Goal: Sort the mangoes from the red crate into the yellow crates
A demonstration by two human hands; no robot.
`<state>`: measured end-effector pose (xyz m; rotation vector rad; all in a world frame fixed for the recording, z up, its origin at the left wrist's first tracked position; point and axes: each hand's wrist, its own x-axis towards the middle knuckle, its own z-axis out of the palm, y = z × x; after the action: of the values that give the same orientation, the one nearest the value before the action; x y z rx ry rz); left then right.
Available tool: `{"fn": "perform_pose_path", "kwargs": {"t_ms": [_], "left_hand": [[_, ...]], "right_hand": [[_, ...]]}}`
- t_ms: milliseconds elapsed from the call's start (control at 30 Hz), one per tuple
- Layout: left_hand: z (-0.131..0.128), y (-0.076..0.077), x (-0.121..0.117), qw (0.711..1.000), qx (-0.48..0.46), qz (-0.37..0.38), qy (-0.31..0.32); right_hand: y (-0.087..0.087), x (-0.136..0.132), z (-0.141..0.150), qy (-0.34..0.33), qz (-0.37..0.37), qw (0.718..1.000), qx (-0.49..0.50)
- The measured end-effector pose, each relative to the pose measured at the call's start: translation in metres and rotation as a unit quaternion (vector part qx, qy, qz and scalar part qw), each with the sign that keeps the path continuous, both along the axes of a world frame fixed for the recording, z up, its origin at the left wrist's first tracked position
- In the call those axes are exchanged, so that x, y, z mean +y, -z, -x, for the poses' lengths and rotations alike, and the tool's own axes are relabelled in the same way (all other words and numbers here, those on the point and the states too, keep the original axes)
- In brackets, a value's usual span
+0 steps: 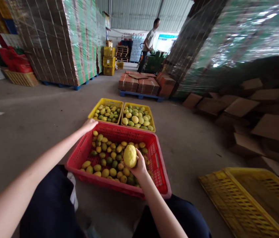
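My right hand (139, 164) is closed around a large yellow lemon (130, 156) with bumpy skin, lifted above the red crate (126, 189). Inside that crate lie many yellow and green lemons (113, 172), with part of the bottom showing. At the crate's far left corner, my left hand (89, 125) grips the rim; its fingertips are small and partly hidden. Just beyond stand two yellow crates side by side. The left crate (91, 112) holds smaller, greener lemons, and the right crate (154, 123) holds larger, mostly yellow ones.
A tilted yellow crate (225, 188) sits at my lower right. Loose cardboard boxes (240, 105) pile up behind it. Ahead, flat carton bundles (139, 84) rest on a blue pallet. Wrapped stacks (80, 43) rise on both sides. A person (149, 41) stands at the back.
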<state>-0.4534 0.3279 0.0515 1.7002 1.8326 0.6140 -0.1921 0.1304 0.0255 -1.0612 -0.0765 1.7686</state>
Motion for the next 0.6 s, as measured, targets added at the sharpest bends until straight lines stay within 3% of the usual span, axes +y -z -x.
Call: {"fn": "perform_pose_path", "kwargs": {"t_ms": [167, 333, 500, 600], "left_hand": [[0.035, 0.067, -0.047, 0.985, 0.148, 0.084, -0.003], [0.043, 0.098, -0.048, 0.967, 0.236, 0.094, -0.03], [0.049, 0.125, -0.031, 0.941, 0.327, -0.004, 0.083], [0.056, 0.151, -0.028, 0.933, 0.338, -0.077, 0.099]], "right_hand": [[0.027, -0.002, 0.0, -0.017, 0.032, 0.999, -0.01], [0.059, 0.002, -0.013, 0.015, 0.122, 0.992, -0.008], [0.067, 0.036, -0.047, 0.041, 0.141, 0.984, -0.098], [0.065, 0.069, -0.073, 0.03, 0.113, 0.979, -0.168]]}}
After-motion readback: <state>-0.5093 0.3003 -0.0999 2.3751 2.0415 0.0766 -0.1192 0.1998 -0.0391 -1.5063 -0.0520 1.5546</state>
